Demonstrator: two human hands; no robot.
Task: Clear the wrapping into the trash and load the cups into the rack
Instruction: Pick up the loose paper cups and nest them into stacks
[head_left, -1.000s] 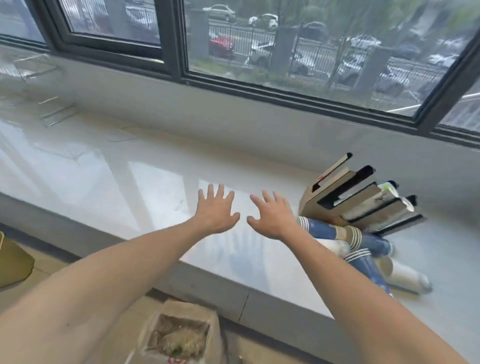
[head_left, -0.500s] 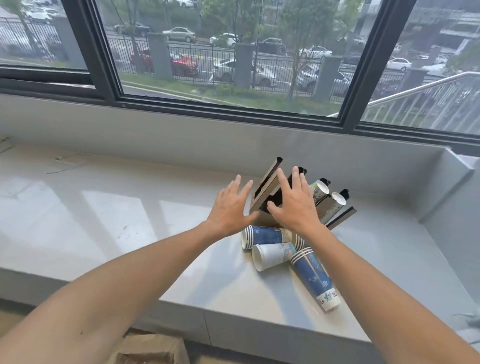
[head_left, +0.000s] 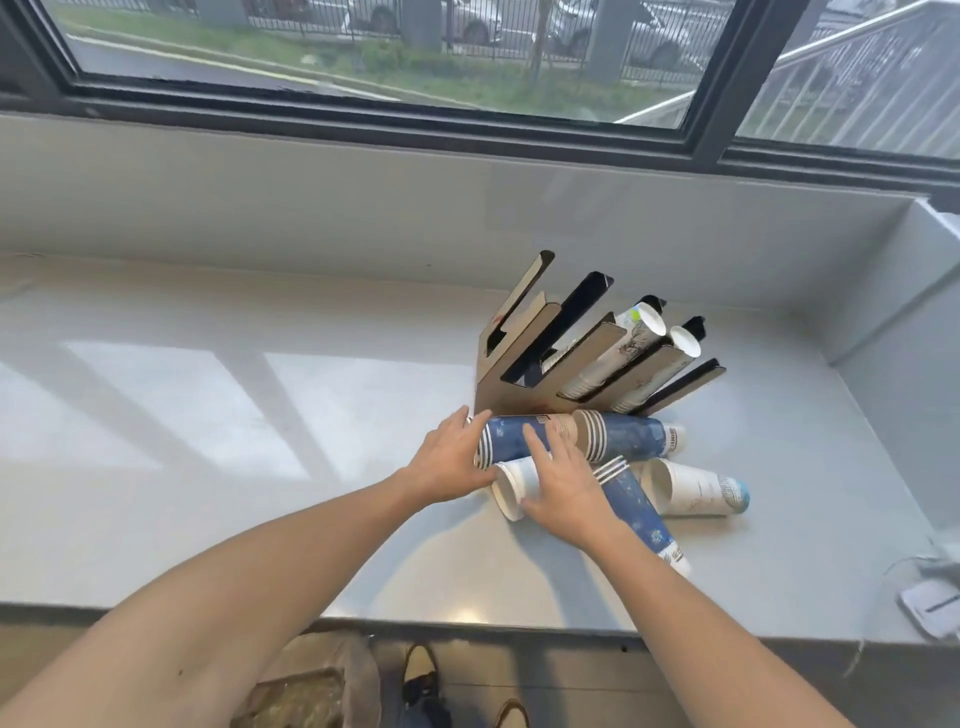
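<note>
A brown slotted cup rack (head_left: 535, 358) stands on the grey sill, with white cup stacks (head_left: 644, 325) in its two right slots. In front of it lie several sleeves of paper cups: two blue ones (head_left: 511, 441) (head_left: 634, 439) end to end, a third blue one (head_left: 636, 506) pointing toward me, a white stack (head_left: 511, 486) and another white stack (head_left: 696, 491). My left hand (head_left: 452, 460) rests on the rim end of the left blue stack. My right hand (head_left: 563, 483) lies fingers spread over the white stack and that blue stack. Neither hand has closed.
The grey windowsill (head_left: 208, 415) runs left of the cups. A wall corner (head_left: 893, 332) closes the right end. A white cabled device (head_left: 930, 605) lies at the sill's right front edge. A trash container (head_left: 306, 686) stands on the floor below, beside my shoes (head_left: 421, 680).
The view has swung right and down onto the cups. Both hands have dropped from beside the rack onto the lying cup stacks.
</note>
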